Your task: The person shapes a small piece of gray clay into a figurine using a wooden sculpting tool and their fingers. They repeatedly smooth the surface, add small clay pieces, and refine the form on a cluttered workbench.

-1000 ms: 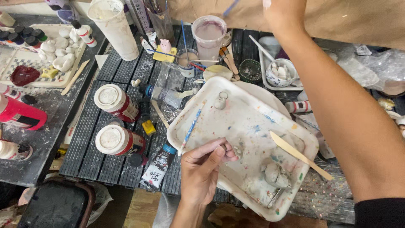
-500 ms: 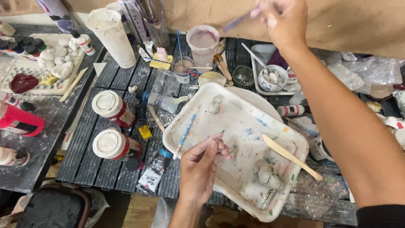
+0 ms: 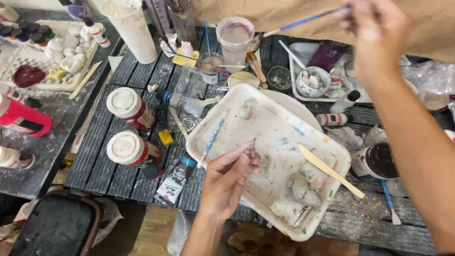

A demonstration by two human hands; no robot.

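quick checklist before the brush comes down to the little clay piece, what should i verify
1. Left hand has the small clay piece pinched at the fingertips over the white tray: ok.
2. Right hand grips the blue-handled brush, raised above the table: ok.
3. Paint on the bristles: cannot tell, the tip is blurred.
4. Rinse cup upright within reach: ok.
5. Path down to the piece free of clutter: not ok, the wooden stick and a second brush lie on the tray either side of it.
6. Tray seated flat: cannot tell; its near corner seems to overhang the table edge.
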